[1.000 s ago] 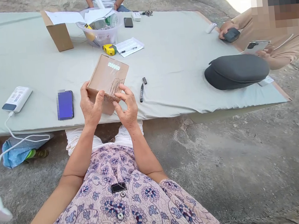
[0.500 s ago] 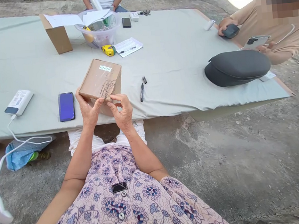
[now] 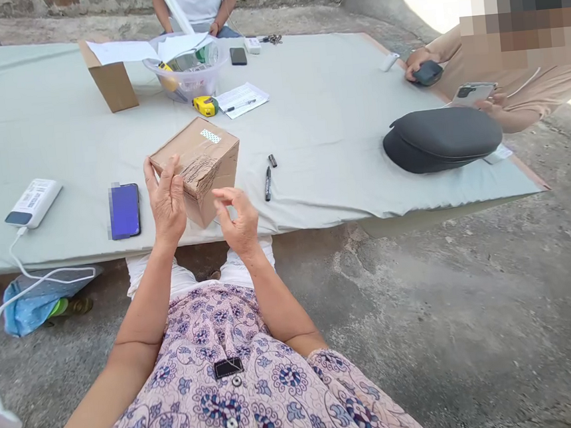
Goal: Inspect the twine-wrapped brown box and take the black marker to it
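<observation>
In the head view a brown cardboard box is tilted at the near side of the table, with a dotted label and wrinkled clear tape on its upper face. My left hand grips the box's left near corner, some fingers lying over the top. Close by the near right corner, my right hand has its thumb and fingers curled into a pinch. Whatever it may pinch is too small to make out. To the right lie an uncapped black marker and its cap.
Left of the box are a phone and a cabled power bank. Farther back stand a plastic basket, tape measure, paper with pen and another box. A dark case sits right, beside a person holding a phone.
The box has turned slightly and shifted right. My left hand's fingers have moved onto its top, and my right hand has drawn off the top edge, down and right.
</observation>
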A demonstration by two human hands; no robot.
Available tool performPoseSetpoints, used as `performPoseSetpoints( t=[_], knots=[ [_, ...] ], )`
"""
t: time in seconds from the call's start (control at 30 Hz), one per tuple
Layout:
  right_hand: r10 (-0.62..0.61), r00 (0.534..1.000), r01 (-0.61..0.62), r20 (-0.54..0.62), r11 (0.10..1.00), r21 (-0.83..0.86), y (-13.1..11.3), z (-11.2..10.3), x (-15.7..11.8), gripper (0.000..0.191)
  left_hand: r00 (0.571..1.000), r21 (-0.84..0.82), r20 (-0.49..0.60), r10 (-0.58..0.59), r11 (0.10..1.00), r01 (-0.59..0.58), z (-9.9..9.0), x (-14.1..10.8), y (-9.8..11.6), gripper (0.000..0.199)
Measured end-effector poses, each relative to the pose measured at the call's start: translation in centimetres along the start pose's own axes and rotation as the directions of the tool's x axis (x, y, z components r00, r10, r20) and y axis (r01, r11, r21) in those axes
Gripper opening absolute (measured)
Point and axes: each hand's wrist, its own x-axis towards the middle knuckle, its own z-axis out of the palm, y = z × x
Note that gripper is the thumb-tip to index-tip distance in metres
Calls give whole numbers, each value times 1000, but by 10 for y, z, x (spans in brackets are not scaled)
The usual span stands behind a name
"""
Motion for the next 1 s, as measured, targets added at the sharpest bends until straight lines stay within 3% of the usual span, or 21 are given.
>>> performPoseSetpoints(
  t=[0.2,0.33,0.63,0.87,1.0],
  knots=[
    [-3,997,-7,-73,992,-126,51,-22,50,37,998,-16,-22,56,998,-56,1,12,-8,50],
    [-2,997,10,78,996,-94,72,-23,66,41,997,-77,27,72,995,-70,1,32,-17,51],
    [36,995,-24,89,992,-127,57,-26,53,41,989,-136,133,70,989,-51,-14,22,1,47],
    [57,994,-42,97,987,-153,57,-29,50,40,996,-109,41,74,992,-69,-9,19,2,48],
    [37,995,-21,88,985,-174,57,-29,49,40,997,-155,53,59,987,-50,-10,16,1,39]
  ],
)
